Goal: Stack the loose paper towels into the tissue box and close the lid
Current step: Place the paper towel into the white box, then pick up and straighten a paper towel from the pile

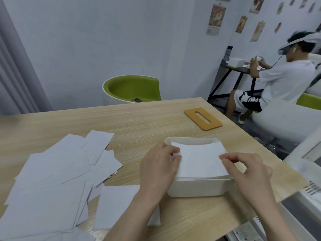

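The tissue box [198, 188] is a white, rounded-corner tub standing open on the pale wooden bench [147, 122], filled to above its rim with a stack of white paper towels [199, 160] whose top sheet lies slightly skewed. Its lid [203, 118], a flat tan board with an oval slot, lies on the bench beyond the box, well apart from it. There is one box and one lid; the loose paper towels [52, 180] spread in overlapping layers to the left of the box are too many and too overlapped to count exactly, roughly ten or more. The left hand [159, 169] rests at the box's left side with fingers curled, thumb and fingertips pinching the left edge of the top sheet. The right hand [250, 171] sits at the box's right side, thumb and forefinger pinching the sheet's right edge, the other fingers loosely bent. Beyond the bench stands a green chair [132, 89], and a seated person [284, 80] is to the box's far right.
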### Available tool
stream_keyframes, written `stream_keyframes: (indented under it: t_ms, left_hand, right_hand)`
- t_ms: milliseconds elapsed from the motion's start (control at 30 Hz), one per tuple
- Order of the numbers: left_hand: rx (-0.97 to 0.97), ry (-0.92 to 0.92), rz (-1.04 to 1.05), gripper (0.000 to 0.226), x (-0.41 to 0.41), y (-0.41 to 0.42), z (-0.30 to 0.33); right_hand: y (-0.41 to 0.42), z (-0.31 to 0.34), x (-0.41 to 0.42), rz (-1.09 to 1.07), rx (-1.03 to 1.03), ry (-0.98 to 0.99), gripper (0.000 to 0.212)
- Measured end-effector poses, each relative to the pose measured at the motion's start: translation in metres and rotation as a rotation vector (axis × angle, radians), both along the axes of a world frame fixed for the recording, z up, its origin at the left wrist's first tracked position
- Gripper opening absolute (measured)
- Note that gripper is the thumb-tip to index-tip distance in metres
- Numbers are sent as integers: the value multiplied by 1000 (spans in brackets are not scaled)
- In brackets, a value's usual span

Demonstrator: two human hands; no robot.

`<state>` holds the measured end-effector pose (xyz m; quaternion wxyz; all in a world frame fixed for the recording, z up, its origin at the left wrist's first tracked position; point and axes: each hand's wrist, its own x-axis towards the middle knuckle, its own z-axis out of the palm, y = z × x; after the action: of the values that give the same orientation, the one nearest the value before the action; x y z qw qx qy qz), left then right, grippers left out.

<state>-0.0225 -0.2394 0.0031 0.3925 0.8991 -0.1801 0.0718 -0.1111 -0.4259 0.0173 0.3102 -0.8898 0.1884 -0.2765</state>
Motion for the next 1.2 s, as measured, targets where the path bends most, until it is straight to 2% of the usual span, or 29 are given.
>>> stream_keyframes:
  t_ms: [100, 300, 433, 500, 633, 800, 933, 1067, 1200]
  left_hand:
    - [108, -90, -23, 28, 0, -4, -2]
    - [192, -172, -44, 27, 2, -3, -4]
    - [207, -333, -57, 12, 1, 2, -2]
    - [182, -408, -100, 16, 0, 4, -5]
    - [188, -356, -387, 43, -6, 11, -15]
    - [293, -355, -447, 49, -5, 12, -21]
    - [312, -387, -445, 46, -3, 10, -19]
    - [310, -333, -457, 48, -6, 12, -14]
    - [115, -338, -379, 39, -15, 33, -15]
  right_hand:
    - [-6, -8, 0, -12, -92, 39, 20]
    - [-8, -16, 3, -40, -228, 76, 12]
    - [-6, -18, 0, -73, -292, 74, 8]
    - [-1, -19, -4, -47, -337, 43, 14]
    - [8, -27, -12, 126, -378, 57, 46]
    - [8, -32, -12, 127, -419, 105, 59]
    - [10, -30, -9, 103, -430, 148, 59]
    - [11, -26, -9, 112, -399, 149, 54]
    - [21, -17, -12, 119, -360, 34, 41]
